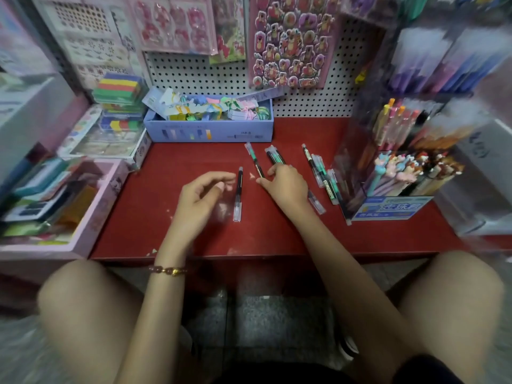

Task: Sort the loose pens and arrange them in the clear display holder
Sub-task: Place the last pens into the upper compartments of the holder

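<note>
Red shelf (194, 239) below white pegboard (304, 101) holds loose pens (320, 171). The left hand (202, 192) is loosely curled and empty beside a black pen (238, 189). The right hand (285, 185), fingers spread, touches a green pen (254, 161).

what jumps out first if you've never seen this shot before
The left hand and right hand meet over loose pens scattered mid-way along the red shelf. Above, a pink bear sticker sheet hangs on the pegboard, and a clear holder packed with colourful pens stands at the right.
</note>
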Tool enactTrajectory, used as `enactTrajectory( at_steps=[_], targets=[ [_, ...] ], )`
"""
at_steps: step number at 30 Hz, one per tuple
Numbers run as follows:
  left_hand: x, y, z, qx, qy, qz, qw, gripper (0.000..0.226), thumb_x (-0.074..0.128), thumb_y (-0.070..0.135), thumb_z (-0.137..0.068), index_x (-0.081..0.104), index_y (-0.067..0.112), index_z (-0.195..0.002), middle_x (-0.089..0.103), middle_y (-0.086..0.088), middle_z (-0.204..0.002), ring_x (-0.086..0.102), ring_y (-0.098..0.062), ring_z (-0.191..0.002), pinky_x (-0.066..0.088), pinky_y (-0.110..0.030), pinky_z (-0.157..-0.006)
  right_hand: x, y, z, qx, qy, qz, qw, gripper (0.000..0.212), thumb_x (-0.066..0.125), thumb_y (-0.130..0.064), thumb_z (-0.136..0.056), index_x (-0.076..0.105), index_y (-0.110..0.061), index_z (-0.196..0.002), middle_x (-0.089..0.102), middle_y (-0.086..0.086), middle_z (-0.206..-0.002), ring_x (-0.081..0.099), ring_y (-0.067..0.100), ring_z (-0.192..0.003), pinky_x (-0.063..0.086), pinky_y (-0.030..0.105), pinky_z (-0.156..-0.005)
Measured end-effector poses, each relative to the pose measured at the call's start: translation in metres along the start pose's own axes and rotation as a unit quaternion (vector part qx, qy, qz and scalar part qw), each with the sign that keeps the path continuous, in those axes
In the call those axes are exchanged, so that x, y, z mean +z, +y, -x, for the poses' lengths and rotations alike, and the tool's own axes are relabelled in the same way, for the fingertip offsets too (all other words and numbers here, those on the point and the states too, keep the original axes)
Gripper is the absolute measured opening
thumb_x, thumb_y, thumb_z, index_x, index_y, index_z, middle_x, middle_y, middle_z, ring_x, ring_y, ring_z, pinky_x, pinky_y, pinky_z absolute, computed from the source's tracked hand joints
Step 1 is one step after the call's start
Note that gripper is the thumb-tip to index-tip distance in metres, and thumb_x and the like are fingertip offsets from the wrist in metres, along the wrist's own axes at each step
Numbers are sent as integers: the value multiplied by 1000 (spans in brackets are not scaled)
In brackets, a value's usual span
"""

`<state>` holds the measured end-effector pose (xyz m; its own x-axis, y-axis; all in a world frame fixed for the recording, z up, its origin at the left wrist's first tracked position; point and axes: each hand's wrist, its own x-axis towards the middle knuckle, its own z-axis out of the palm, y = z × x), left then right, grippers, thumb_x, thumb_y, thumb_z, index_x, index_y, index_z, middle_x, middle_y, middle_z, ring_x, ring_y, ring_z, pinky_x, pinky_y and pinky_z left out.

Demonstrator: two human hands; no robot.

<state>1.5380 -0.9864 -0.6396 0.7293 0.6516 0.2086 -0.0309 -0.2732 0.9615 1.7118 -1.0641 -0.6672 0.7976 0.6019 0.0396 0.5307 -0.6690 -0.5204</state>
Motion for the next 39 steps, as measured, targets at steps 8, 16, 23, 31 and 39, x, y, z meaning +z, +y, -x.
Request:
enactTrajectory(
  at_steps=[8,16,23,31,39],
  targets=[
    [8,-6,6,-47,24,59,997,32,45,-3,-93,67,20,-100,70,10,-93,64,-2,-94,46,-13,-77,-5,5,20,45,-23,-223,973,20,63,-20,-86,66,-6,-72,64,1,-54,53,2,-44,46,25,-53],
    [54,-1,13,-89,-41,116,988,26,46,2,-95,62,11,-114,67,-12,-111,66,-9,-99,49,-23,-81,-21,17,94,-10,-105,-392,914,12,61,-14,-90,61,-10,-79,54,-1,-47,42,0,-38,32,11,-46],
    [50,0,19,-67,41,119,990,17,51,-5,-91,61,1,-102,61,-7,-74,63,0,-67,46,-10,-60,-27,43,69,-23,49,-161,986,22,58,-27,-92,59,-26,-113,59,-10,-98,56,5,-83,44,24,-69],
    [41,-6,22,-82,62,100,990,22,50,-3,-92,64,13,-98,60,-9,-77,59,-16,-74,51,-19,-62,-16,31,25,12,77,56,995,29,55,-33,-94,58,-10,-112,56,6,-115,62,27,-94,44,32,-71],
    [47,-2,25,-80,54,87,992,23,48,-4,-93,63,13,-98,59,-3,-79,57,-3,-68,51,-19,-60,-16,28,46,21,115,2,993,17,55,-28,-93,59,-12,-98,64,1,-92,62,19,-79,38,26,-59]
  ],
)
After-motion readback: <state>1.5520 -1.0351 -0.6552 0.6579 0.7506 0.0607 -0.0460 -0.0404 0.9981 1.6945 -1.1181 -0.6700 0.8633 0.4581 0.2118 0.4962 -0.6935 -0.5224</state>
